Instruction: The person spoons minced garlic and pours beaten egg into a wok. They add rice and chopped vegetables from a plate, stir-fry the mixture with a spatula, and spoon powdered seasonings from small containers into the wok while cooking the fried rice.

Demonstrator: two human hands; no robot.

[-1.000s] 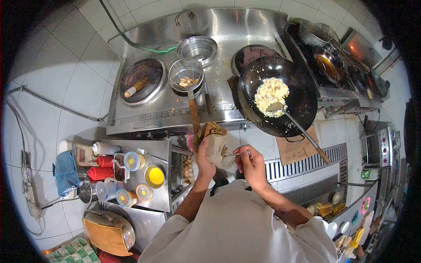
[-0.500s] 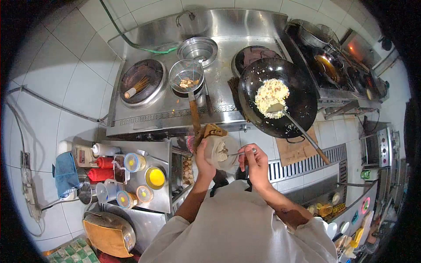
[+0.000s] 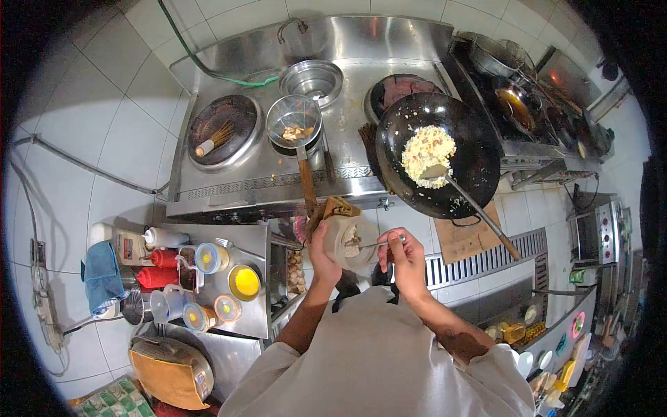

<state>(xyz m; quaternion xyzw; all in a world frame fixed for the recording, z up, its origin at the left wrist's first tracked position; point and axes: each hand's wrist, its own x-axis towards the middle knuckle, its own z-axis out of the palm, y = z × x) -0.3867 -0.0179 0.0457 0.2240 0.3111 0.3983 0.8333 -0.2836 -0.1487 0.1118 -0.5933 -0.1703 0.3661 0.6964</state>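
My left hand is wrapped round the side of a translucent plastic tub that holds a greyish powder or seasoning. In my right hand the fingers are closed on the handle of a metal spoon, whose bowl end reaches into the tub. Ahead and to the right, a large black wok contains fried rice. A ladle rests in it, its wooden-ended handle sticking out over the rim towards me.
A wire strainer with brown pieces lies on the steel stove. Beside it are a metal bowl and a bamboo brush in a burner. Left, a side counter carries sauce bottles, lidded tubs and a yellow-filled bowl.
The spoon has shifted slightly within the tub, and the powder around it looks a little disturbed. Both hands keep their grips; the whole view has moved slightly.
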